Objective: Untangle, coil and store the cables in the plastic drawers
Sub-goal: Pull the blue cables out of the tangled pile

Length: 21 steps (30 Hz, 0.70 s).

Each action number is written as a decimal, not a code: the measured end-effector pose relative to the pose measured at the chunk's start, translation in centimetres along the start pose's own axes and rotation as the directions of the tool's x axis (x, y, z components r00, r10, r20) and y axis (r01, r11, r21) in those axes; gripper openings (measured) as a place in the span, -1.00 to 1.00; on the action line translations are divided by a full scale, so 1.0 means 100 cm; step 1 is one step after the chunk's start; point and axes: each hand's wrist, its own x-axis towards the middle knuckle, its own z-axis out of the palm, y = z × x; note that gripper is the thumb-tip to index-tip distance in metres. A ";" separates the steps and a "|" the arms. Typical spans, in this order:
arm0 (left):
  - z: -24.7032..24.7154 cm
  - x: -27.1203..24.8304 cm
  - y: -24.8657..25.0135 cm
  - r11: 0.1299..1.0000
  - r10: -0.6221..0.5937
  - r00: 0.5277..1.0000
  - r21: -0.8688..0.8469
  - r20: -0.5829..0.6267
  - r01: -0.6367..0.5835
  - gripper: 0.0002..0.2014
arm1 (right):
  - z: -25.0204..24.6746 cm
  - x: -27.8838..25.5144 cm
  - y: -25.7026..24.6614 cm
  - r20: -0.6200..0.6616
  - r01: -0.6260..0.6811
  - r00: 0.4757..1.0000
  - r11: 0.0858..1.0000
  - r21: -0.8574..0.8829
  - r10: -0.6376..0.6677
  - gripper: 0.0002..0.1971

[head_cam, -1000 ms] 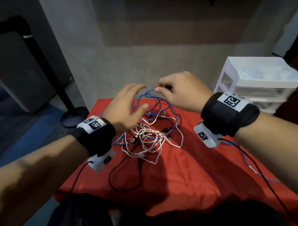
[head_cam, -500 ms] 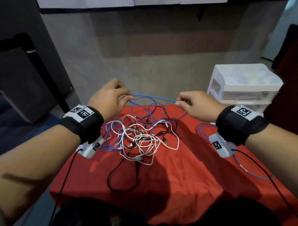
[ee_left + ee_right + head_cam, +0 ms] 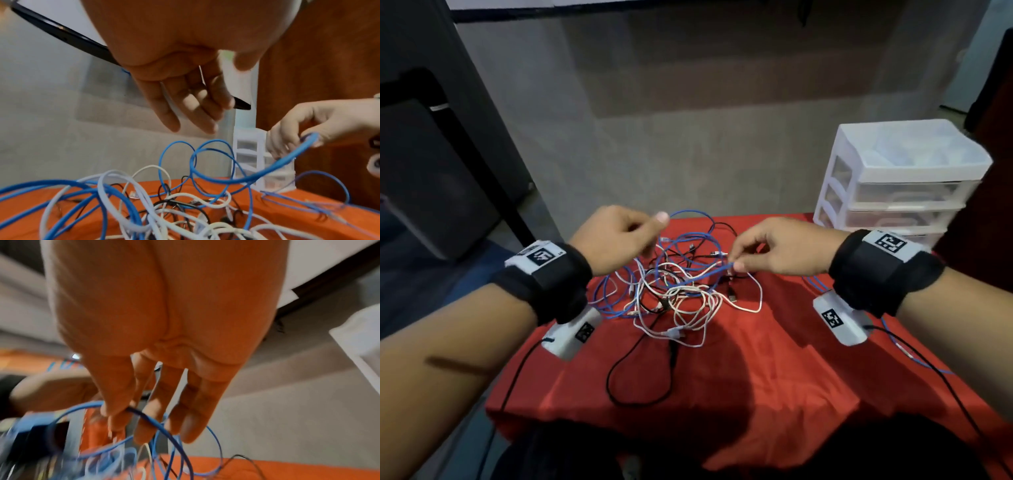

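A tangle of blue, white and black cables [image 3: 681, 291] lies on the red-covered table [image 3: 774, 370]. My right hand [image 3: 738, 263] hovers over the pile's right side and pinches a strand of the blue cable [image 3: 698, 277] between thumb and forefinger; the right wrist view shows the pinch on the blue cable [image 3: 131, 410]. My left hand [image 3: 645, 236] hangs above the pile's left side with relaxed fingers [image 3: 197, 113] and holds nothing. In the left wrist view the blue cable [image 3: 267, 172] arcs up to my right hand [image 3: 304, 138]. The white plastic drawers [image 3: 907, 192] stand at the table's far right, all closed.
A black cable loop [image 3: 640, 380] trails from the pile toward the table's front edge. More blue cable [image 3: 904, 353] lies on the cloth under my right forearm. A dark slanted pole [image 3: 493, 161] stands off the table's left side. A grey wall runs behind the table.
My left hand has let go of the blue cable that was stretched between both hands. My right hand has moved left and down to the pile, still pinching the strand, which now sags.
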 end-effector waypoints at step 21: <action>0.011 0.085 0.041 0.962 0.189 0.962 -0.162 -0.197 -0.222 -0.77 | -0.003 0.036 0.009 -0.605 0.038 0.796 0.993 0.109 0.036 -0.51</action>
